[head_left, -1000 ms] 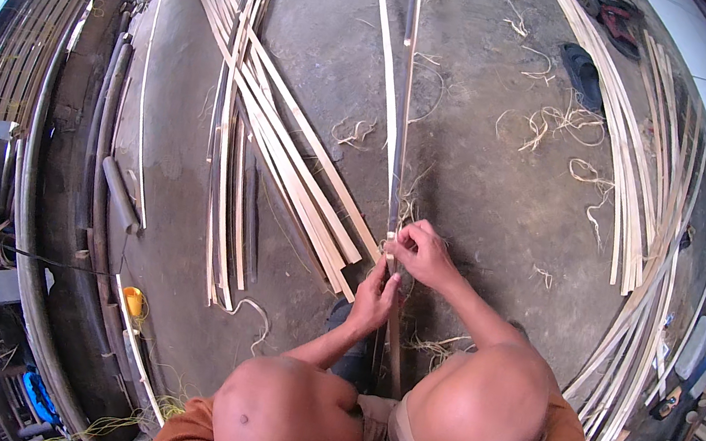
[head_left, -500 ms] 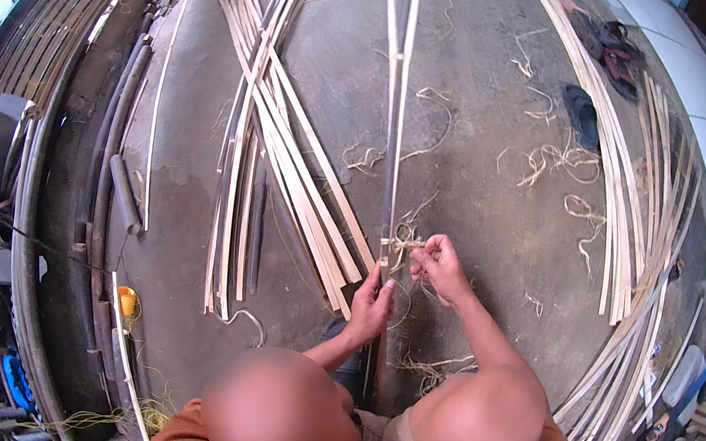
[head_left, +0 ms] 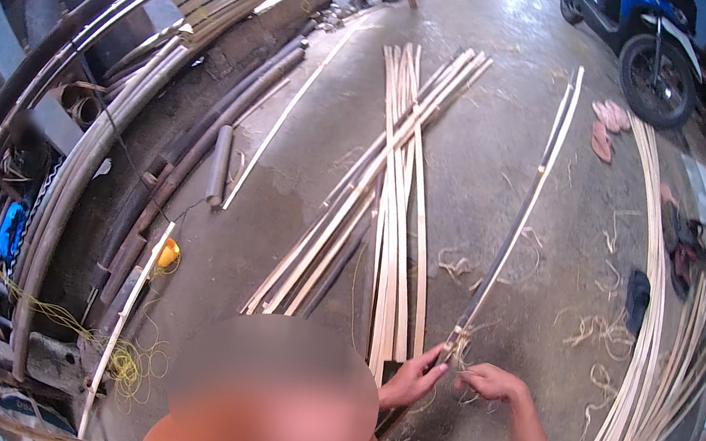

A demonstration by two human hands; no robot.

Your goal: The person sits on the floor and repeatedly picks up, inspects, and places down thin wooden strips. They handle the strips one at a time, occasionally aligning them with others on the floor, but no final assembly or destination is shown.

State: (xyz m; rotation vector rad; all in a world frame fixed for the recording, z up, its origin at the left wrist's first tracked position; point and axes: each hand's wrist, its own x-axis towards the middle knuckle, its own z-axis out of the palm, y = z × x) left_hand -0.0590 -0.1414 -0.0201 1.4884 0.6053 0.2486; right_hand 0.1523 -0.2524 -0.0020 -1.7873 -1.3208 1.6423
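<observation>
My left hand (head_left: 415, 380) is closed round the near end of a narrow bundle of long split bamboo strips (head_left: 522, 220), dark on one face and pale on another. The bundle slants away from me to the far right. Just beyond my left hand, a pale fibre tie (head_left: 459, 337) wraps the strips, with loose ends sticking out. My right hand (head_left: 489, 381) is beside the tie on its right, fingers curled in a pinch at a thin strand. The fingertips are small and partly hidden.
Crossed piles of bamboo strips (head_left: 393, 227) lie left of the bundle. More long strips (head_left: 646, 295) run along the right, near sandals (head_left: 609, 122) and a motorbike (head_left: 658, 75). Fibre scraps (head_left: 598, 333) litter the concrete floor. Poles (head_left: 186, 166) and yellow string (head_left: 134, 368) are at left.
The view has swung left and up, bringing in the motorbike. My right hand has come closer to the strips and slightly below the tie. My left hand keeps its grip.
</observation>
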